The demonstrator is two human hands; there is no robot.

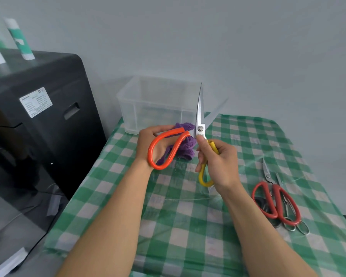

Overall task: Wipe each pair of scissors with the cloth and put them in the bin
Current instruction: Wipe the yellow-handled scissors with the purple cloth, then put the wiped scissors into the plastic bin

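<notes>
Above the table, scissors pointing up toward bin, left hand gripping orange handle, right hand yellow

The held scissors have bright polished metal blades, with a glossy orange plastic loop and a glossy yellow plastic loop. The purple cloth looks soft and fuzzy. The bin is smooth, cloudy translucent plastic. A thin checked cover on the bench has a faint sheen and fine creases. The red-handled scissors are glossy, over bare metal scissors. The black cabinet is smooth, with a paper label.
</notes>
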